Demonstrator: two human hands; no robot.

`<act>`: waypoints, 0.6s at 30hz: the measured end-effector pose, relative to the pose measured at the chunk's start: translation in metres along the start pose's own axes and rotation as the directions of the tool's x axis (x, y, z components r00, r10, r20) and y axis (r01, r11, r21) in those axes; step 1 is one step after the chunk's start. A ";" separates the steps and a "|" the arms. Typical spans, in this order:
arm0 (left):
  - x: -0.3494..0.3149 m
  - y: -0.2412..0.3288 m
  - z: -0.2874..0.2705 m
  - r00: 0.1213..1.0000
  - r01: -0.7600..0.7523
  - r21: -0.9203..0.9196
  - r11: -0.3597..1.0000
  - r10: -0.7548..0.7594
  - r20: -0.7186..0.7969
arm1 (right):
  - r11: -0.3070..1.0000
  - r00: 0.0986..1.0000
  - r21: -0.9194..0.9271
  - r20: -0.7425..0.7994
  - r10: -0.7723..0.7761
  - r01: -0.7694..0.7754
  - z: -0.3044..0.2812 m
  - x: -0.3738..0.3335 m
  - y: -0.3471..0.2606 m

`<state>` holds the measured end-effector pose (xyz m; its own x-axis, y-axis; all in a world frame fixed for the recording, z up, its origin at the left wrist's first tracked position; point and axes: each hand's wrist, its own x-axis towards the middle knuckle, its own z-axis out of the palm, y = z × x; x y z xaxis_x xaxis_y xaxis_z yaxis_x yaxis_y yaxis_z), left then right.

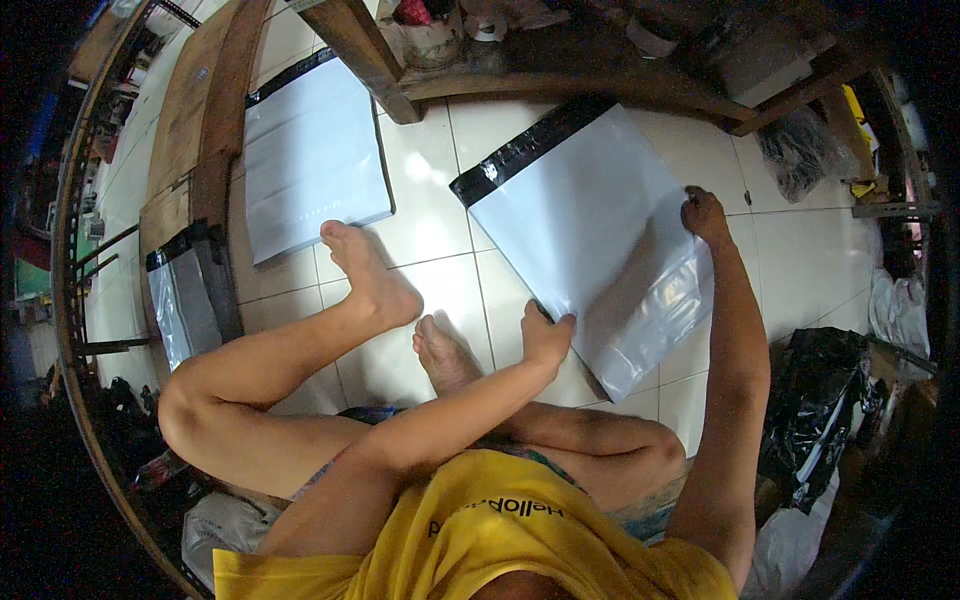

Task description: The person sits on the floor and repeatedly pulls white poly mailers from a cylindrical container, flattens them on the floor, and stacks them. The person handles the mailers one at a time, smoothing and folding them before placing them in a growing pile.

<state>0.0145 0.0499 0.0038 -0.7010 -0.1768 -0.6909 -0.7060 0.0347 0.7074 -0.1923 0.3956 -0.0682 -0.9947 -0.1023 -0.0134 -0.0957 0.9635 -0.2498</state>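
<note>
A large white plastic mailer bag (590, 210) with a black band along its far edge lies tilted before me, over the tiled floor. My left hand (547, 335) grips its near left edge, fingers curled around the side. On the opposite side my right hand (706, 215) is closed on the bag's right edge. The near end of the bag looks shiny and creased. To the left, a flat stack of similar white mailers (315, 160) with a black far edge rests on the floor, just beyond my foot.
A wooden bench frame (570, 92) spans the far side. Brown boards (200, 110) and a grey-black bag (190, 300) lie at the left, inside a metal rack rail (68, 330). Black plastic bags (815, 400) are heaped at the right. My bare feet (372, 280) are near the mailers.
</note>
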 end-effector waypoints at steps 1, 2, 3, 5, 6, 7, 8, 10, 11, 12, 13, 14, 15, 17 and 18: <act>0.004 -0.004 -0.001 1.000 0.009 -0.004 1.000 -0.009 -0.020 | 1.000 1.000 -0.008 -0.006 0.017 -0.017 -0.005 0.008 -0.015; 0.012 -0.011 0.001 0.999 0.015 -0.008 1.000 -0.016 -0.031 | 0.999 0.999 0.017 0.001 0.032 -0.032 -0.009 0.011 -0.029; 0.020 -0.019 0.004 0.999 0.024 -0.013 1.000 -0.025 -0.044 | 0.998 0.999 0.041 0.010 0.046 -0.047 -0.011 0.015 -0.043; 0.030 -0.036 0.014 0.994 0.004 0.082 0.997 0.005 -0.108 | 1.000 1.000 0.022 -0.009 0.017 -0.017 -0.009 0.017 -0.043; 0.030 -0.035 0.017 0.991 -0.004 0.130 0.992 0.021 -0.134 | 0.999 0.999 -0.017 -0.034 -0.028 0.027 -0.005 0.016 -0.038; 0.030 -0.035 0.020 0.988 -0.009 0.156 0.988 0.033 -0.152 | 0.996 0.996 -0.057 -0.056 -0.075 0.072 -0.002 0.014 -0.033; 0.030 -0.035 0.023 0.985 -0.014 0.181 0.983 0.045 -0.169 | 0.996 0.995 -0.057 -0.071 -0.069 0.065 0.001 0.012 -0.029; 0.027 -0.027 0.024 0.978 0.001 0.210 0.978 0.043 -0.206 | 0.997 0.992 -0.052 -0.102 -0.068 0.063 0.001 0.009 -0.034; 0.025 -0.023 0.025 0.976 0.019 0.215 0.976 0.029 -0.218 | 0.997 0.995 -0.045 -0.072 -0.063 0.060 0.000 0.010 -0.036; 0.024 -0.018 0.024 0.973 0.033 0.223 0.974 0.019 -0.229 | 0.998 0.997 -0.037 -0.046 -0.057 0.055 -0.003 0.011 -0.036; 0.023 -0.014 0.020 0.986 0.054 0.214 0.975 -0.018 -0.165 | 0.998 0.999 -0.030 -0.020 -0.049 0.048 -0.006 0.010 -0.036; 0.023 -0.011 0.010 0.994 0.074 0.207 0.975 -0.054 -0.098 | 1.000 0.998 -0.024 -0.058 0.001 -0.002 -0.007 0.007 -0.038; 0.024 -0.009 0.000 0.996 0.093 0.205 0.974 -0.089 -0.029 | 0.998 0.994 -0.015 -0.098 0.053 -0.055 -0.011 0.000 -0.045; 0.050 -0.042 -0.027 0.998 -0.041 0.128 0.991 0.046 -0.043 | 0.985 0.974 -0.057 -0.170 0.151 -0.162 -0.030 -0.022 -0.066; 0.060 -0.020 -0.050 0.986 -0.166 0.037 0.985 0.165 0.036 | 0.962 0.951 -0.113 -0.218 0.220 -0.249 -0.044 -0.048 -0.067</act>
<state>-0.0077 -0.0104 -0.0445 -0.8109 -0.1334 -0.5698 -0.5830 0.0995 0.8064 -0.1396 0.3465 -0.0080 -0.9752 0.1687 0.1432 0.1509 0.9803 -0.1273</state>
